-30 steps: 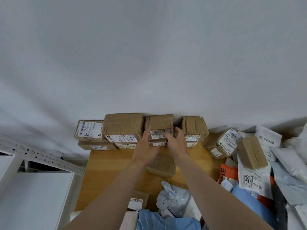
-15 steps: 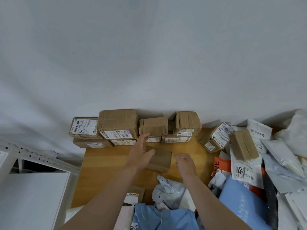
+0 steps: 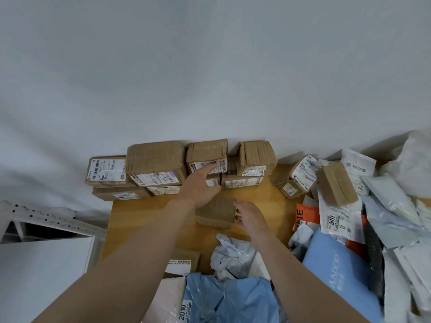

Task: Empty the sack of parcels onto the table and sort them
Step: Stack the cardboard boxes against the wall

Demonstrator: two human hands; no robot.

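Wood surface (image 3: 144, 220) against plain grey wall (image 3: 210, 66); boxes (image 3: 156, 164) stacked in a row along far edge, mailers (image 3: 394, 206) heaped at right. Since 1 s ago: both grips off the small top box (image 3: 206, 151), now parked on the stack w/ label facing near. Pulled back half a sec ago, then left grip (image 3: 198, 186) out again, fingers straight, index over that label; touching or not, can't tell. Holding nothing. Right grip (image 3: 250, 216) lower, fingers loosely curled, empty, tips just beside right edge of loose box (image 3: 215, 213). Contact there unclear too. Loose box flat mid-surface, just near of the stack, between the two grips, far-left corner under left palm. Read as: one box placed, loose box prob. next for the row. Plenty unsorted at right & near edge, so approx. midway at best.
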